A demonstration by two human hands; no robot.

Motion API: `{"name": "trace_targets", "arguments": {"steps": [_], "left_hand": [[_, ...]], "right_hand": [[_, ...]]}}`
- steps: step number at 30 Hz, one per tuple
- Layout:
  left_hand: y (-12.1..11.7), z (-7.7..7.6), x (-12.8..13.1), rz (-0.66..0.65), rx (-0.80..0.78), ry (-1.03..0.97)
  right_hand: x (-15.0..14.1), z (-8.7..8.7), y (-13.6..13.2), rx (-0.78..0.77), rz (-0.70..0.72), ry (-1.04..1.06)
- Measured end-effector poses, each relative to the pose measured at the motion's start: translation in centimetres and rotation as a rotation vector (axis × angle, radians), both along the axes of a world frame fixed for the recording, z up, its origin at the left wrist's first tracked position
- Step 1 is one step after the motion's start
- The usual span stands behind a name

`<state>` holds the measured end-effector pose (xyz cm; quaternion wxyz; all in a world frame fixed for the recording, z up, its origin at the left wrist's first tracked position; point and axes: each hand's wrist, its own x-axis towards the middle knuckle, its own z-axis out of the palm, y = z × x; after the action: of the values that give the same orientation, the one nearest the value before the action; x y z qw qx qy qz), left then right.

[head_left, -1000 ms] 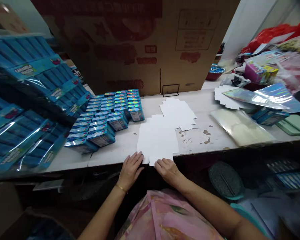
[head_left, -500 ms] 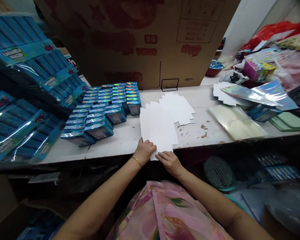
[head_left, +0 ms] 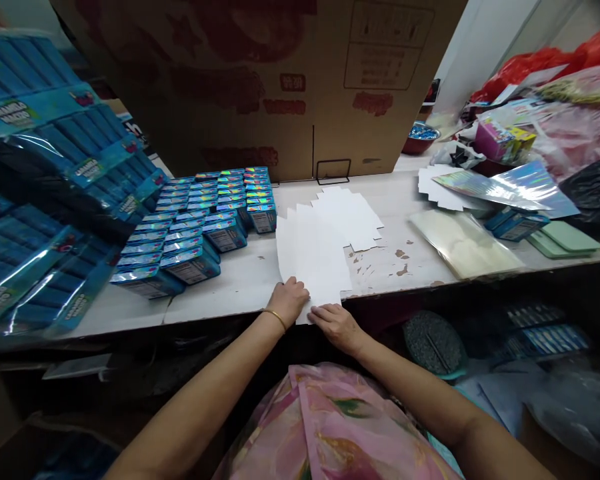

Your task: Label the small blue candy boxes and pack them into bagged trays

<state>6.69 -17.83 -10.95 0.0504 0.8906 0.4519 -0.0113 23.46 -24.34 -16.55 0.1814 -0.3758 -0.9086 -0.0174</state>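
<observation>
The left hand (head_left: 289, 301) and right hand (head_left: 336, 327) rest open, not gripping, on fanned white card blanks (head_left: 313, 257) on the table (head_left: 220, 300), with blue boxes (head_left: 193, 265) beside them and an upright carton (head_left: 260, 100) behind.

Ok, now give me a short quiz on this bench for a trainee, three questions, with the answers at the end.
1. Which hand wears the gold bangle?
2. True or false: the left hand touches the white die-cut card blanks.
3. What lies to the left of those blanks?
A) the blue printed boxes
B) the holographic sheets

Key:
1. The left hand
2. True
3. A
</observation>
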Motion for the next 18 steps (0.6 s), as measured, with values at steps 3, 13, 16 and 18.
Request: {"name": "trace_targets", "arguments": {"steps": [3, 13, 16, 18], "left_hand": [[0.2, 0.1, 1.0, -0.009, -0.026, 0.022], [1.4, 0.2, 0.3, -0.039, -0.043, 0.092], [1.3, 0.1, 0.3, -0.035, -0.027, 0.076], [1.3, 0.1, 0.5, -0.012, -0.014, 0.061]], "right_hand": [[2.5, 1.2, 0.7, -0.079, -0.001, -0.041], [6.4, 1.6, 5.1, -0.173, -0.044, 0.083], [5.3, 3.0, 5.8, -0.154, -0.089, 0.026], [4.0, 4.0, 6.3, -0.125, -0.095, -0.11]]}}
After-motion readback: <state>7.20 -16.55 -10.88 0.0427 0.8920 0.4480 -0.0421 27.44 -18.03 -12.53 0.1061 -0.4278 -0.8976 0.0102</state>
